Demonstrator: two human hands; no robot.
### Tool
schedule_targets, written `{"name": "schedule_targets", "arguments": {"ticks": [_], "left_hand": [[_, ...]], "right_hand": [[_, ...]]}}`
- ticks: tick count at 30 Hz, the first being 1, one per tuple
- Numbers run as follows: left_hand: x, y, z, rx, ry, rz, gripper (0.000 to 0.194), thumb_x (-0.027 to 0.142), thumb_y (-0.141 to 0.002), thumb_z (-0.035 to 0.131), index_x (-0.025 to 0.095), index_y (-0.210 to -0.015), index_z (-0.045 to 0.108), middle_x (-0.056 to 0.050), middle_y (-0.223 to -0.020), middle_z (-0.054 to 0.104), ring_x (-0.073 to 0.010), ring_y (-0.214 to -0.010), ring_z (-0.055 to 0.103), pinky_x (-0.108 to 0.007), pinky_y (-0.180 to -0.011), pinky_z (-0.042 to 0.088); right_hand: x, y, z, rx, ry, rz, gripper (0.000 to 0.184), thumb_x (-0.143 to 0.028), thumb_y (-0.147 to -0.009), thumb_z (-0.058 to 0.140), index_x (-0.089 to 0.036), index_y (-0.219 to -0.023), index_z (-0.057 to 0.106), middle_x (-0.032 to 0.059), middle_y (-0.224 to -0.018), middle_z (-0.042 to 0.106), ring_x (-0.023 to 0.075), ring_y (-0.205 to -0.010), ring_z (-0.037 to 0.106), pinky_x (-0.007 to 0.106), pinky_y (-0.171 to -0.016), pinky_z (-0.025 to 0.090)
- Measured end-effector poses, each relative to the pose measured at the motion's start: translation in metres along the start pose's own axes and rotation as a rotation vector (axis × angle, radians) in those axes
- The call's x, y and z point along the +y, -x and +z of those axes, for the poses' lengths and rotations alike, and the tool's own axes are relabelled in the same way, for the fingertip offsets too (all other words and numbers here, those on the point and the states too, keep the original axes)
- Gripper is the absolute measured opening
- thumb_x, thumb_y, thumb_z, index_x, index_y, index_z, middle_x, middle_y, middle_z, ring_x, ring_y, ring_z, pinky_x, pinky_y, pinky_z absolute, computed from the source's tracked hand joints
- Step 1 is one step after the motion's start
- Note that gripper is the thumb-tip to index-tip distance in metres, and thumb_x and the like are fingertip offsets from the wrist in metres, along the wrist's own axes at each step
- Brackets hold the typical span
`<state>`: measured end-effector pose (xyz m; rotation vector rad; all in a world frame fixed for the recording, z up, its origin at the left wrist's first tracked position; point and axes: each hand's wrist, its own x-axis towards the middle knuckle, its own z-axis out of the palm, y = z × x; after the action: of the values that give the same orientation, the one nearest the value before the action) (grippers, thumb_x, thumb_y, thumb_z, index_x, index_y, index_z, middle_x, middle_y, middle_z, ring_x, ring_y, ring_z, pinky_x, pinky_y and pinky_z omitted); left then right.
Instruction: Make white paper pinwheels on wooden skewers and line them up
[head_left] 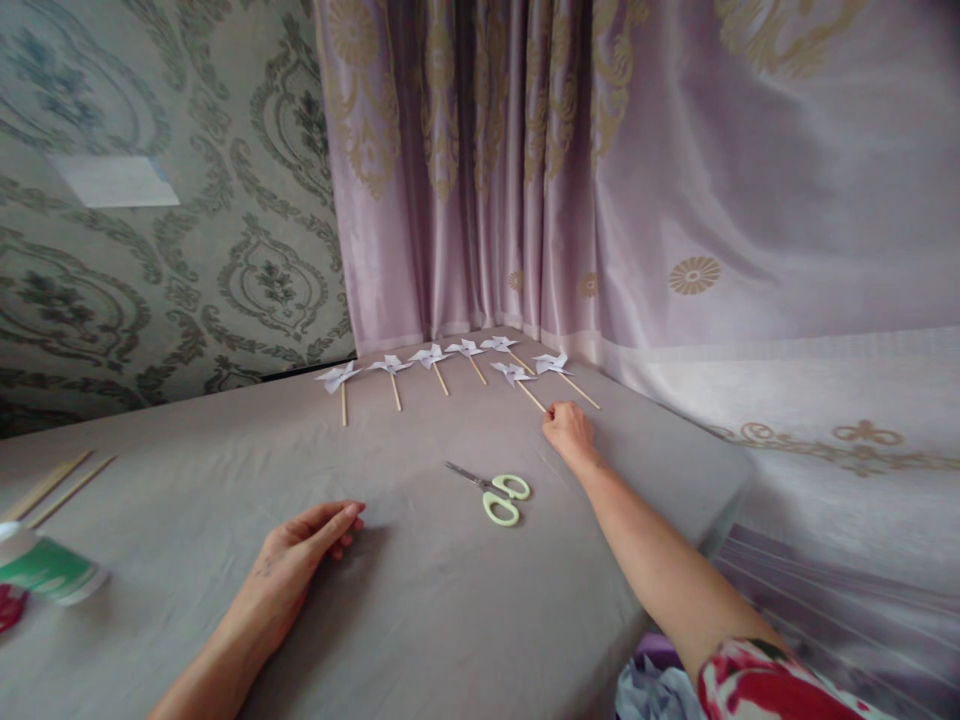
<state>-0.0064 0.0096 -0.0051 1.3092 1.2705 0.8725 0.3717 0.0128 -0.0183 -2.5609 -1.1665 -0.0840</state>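
Observation:
My right hand [570,432] reaches over the far right part of the table. Its fingers pinch the lower end of the wooden stick of a white paper pinwheel [513,374]. Just beyond lies another pinwheel [553,364], its stick slanting toward the right. Several more pinwheels [430,356] lie in a row along the far edge, sticks toward me. My left hand [311,545] hovers low over the near table, thumb against curled fingers, with nothing visible in it. Scissors [491,492] with pale green handles lie between my hands, blades pointing left.
A grey cloth covers the table [405,620]. At the left edge are a white bottle with a green label [52,568], wooden sticks [71,492] and a partly seen red object [10,606]. Purple curtains [465,180] hang behind. Crumpled fabric [656,685] lies below the right edge.

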Motion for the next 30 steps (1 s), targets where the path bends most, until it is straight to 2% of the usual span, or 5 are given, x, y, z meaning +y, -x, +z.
{"name": "schedule_targets", "arguments": {"ticks": [12, 30], "left_hand": [[0.0049, 0.0024, 0.0035, 0.024, -0.01, -0.008, 0.057, 0.06, -0.046, 0.077, 0.014, -0.079, 0.074, -0.006, -0.072, 0.067, -0.013, -0.058, 0.051, -0.024, -0.055, 0.041], [0.0014, 0.0023, 0.0014, -0.003, -0.058, 0.024, 0.055, 0.062, -0.051, 0.075, 0.015, -0.08, 0.074, -0.005, -0.071, 0.067, -0.0137, -0.058, 0.051, -0.024, -0.055, 0.041]], "right_hand": [[0.0004, 0.0015, -0.002, -0.001, -0.01, 0.021, 0.029, -0.024, -0.09, 0.043, -0.019, -0.104, 0.069, 0.013, -0.109, 0.067, 0.0202, -0.097, 0.065, 0.025, -0.074, 0.046], [0.0024, 0.0009, 0.0009, 0.022, -0.014, -0.001, 0.028, -0.028, -0.09, 0.044, -0.018, -0.103, 0.067, 0.0129, -0.109, 0.064, 0.0215, -0.097, 0.064, 0.027, -0.075, 0.046]]}}
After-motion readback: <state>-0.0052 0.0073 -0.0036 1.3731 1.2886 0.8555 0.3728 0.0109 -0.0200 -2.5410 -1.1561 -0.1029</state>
